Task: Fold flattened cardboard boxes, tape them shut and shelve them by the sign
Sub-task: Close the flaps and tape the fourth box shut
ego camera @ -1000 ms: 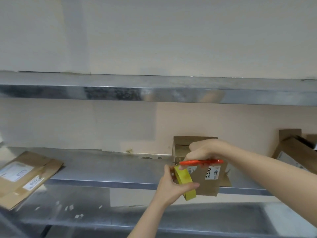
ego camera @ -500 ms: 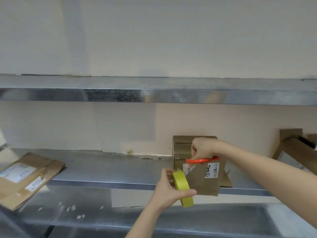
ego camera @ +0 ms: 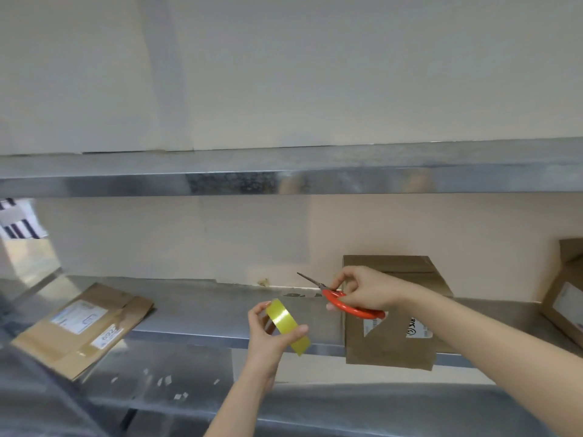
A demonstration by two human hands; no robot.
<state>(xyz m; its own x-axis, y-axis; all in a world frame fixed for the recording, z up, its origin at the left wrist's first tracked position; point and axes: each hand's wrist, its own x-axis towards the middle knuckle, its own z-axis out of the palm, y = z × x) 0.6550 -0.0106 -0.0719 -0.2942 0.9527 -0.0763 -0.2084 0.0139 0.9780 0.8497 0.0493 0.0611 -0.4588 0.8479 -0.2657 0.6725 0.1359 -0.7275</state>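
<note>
Both hands pulled left, off box (ego camera: 394, 345). Left hand (ego camera: 266, 339) pinches tape roll (ego camera: 284, 323); right hand (ego camera: 366, 290) curls round scissors (ego camera: 344, 305), blades pointing away. Box sits on shelf (ego camera: 195, 307), front overhanging edge. Likely light, hollow, walls dent easily, so take by opposite sides.

the tape roll (ego camera: 280, 315) in your left hand (ego camera: 266, 339) is glossy yellowish plastic film and catches a bright highlight. the scissors (ego camera: 339, 302) in your right hand (ego camera: 366, 291) have smooth red plastic handles and dull metal blades. the cardboard box (ego camera: 391, 348) is matt brown card with white paper labels. the shelf (ego camera: 205, 310) under it is shiny, faintly mottled sheet metal. the wall (ego camera: 284, 74) is matt paint.
</note>
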